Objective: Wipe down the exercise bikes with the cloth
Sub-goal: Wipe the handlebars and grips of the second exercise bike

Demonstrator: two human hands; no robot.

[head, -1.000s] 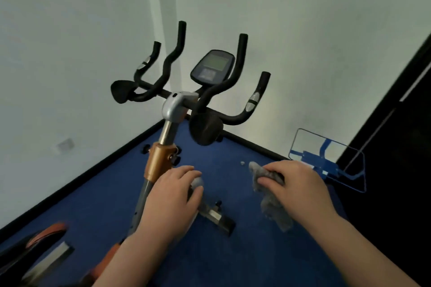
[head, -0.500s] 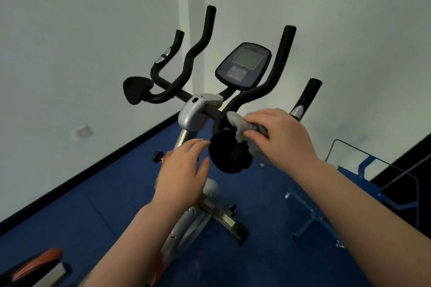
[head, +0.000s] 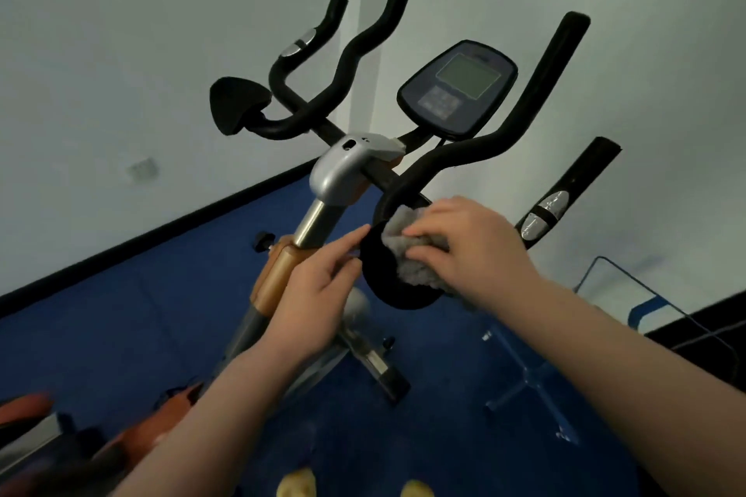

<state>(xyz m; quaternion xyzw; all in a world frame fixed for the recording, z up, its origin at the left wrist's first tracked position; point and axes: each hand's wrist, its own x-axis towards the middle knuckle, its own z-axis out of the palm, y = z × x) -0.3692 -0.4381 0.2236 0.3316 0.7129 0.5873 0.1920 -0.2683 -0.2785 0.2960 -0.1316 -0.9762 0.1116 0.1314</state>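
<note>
An exercise bike (head: 335, 173) with black handlebars, a silver stem head and a grey console (head: 458, 87) stands before me on blue floor. My right hand (head: 468, 250) grips a grey cloth (head: 411, 254) and presses it onto the bike's right round black elbow pad (head: 389, 274). My left hand (head: 319, 295) reaches to the pad's left edge with straight fingers touching it, in front of the orange post clamp (head: 278, 266). The other elbow pad (head: 234, 101) sits at the upper left.
White walls meet in a corner behind the bike. A blue metal frame (head: 642, 315) stands at the right against a dark panel. Part of another orange and black machine (head: 32, 416) shows at the bottom left. The bike's floor stabiliser (head: 375, 367) lies below my hands.
I have moved closer to the bike. My right hand brought the cloth up from beside the bike onto the right elbow pad. My left hand rose from the frame to the pad's edge.
</note>
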